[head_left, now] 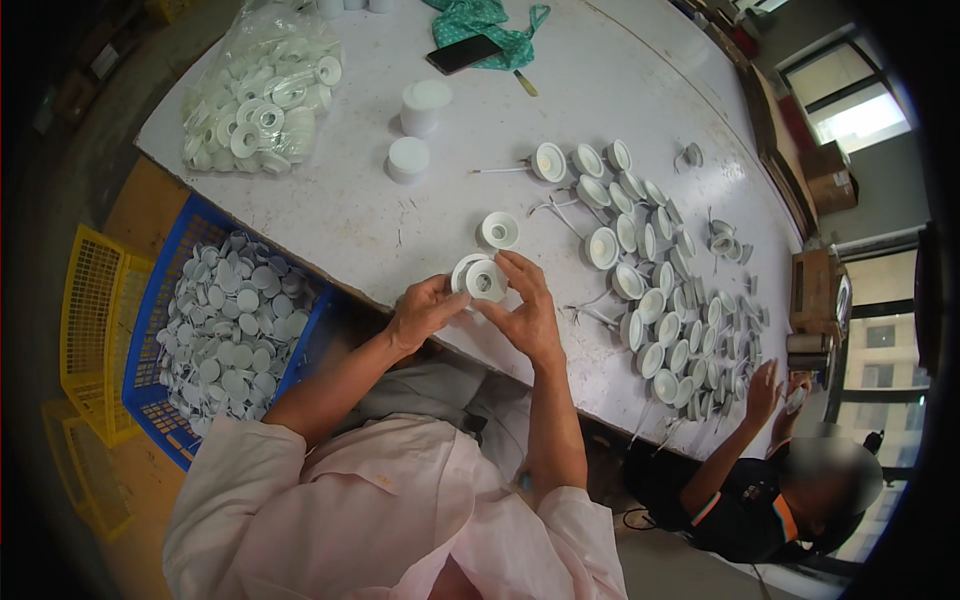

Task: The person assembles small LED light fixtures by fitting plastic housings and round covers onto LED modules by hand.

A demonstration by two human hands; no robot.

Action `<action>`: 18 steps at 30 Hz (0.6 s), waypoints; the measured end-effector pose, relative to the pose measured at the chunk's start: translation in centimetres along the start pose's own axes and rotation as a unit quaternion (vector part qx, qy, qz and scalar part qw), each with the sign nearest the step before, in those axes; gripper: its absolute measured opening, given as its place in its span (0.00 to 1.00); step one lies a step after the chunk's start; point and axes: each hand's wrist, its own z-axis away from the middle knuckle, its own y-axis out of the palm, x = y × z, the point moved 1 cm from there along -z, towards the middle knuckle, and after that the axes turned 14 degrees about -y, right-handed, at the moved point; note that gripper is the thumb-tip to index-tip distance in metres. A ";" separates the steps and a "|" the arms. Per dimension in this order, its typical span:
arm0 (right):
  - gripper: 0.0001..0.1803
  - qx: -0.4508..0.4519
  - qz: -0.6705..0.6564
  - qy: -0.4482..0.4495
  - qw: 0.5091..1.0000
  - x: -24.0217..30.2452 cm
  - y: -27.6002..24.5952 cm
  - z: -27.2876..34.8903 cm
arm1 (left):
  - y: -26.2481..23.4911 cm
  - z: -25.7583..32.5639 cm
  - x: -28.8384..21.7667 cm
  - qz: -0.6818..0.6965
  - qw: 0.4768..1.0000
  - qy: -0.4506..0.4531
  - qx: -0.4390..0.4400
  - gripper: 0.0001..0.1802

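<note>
Close to the table's near edge, two white round downlight housings are between my hands. My left hand point(422, 314) is closed on the rear flanged housing point(461, 268), with the thumb along its lower side. The front housing point(486, 282), with a round hole in its middle, overlaps it; my right hand point(526, 306) pinches its right side between thumb and fingers. Whether the two pieces are joined, I cannot tell. Just beyond my fingers, a third white housing point(498, 231) rests on the table with its opening up.
Many wired white downlights point(650, 300) cover the table's right side. A clear bag of housings point(265, 110), white discs in stacks point(408, 158), a phone point(464, 54) and a green cloth point(490, 25) lie farther off. A blue crate point(145, 385) holds white discs. A co-worker point(745, 500) sits at right.
</note>
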 end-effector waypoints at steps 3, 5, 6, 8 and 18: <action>0.39 0.021 -0.015 0.015 1.000 0.4 0.5 0.3 | -0.1 -0.1 0.4 -0.008 1.000 -0.002 -0.010 0.19; 0.42 0.032 -0.017 0.006 0.999 0.8 0.7 0.4 | 0.1 0.1 0.4 -0.012 1.000 -0.005 -0.025 0.20; 0.42 0.031 -0.018 0.008 0.999 0.8 0.7 0.6 | 0.3 0.2 0.3 -0.013 0.999 0.004 -0.031 0.20; 0.38 -0.042 -0.167 0.042 0.984 0.7 0.7 1.0 | 0.7 0.6 0.1 -0.014 0.999 0.012 -0.037 0.20; 0.17 -0.165 -0.271 0.231 0.920 -1.5 1.8 3.4 | 1.7 0.2 0.5 -0.096 0.993 0.060 -0.025 0.21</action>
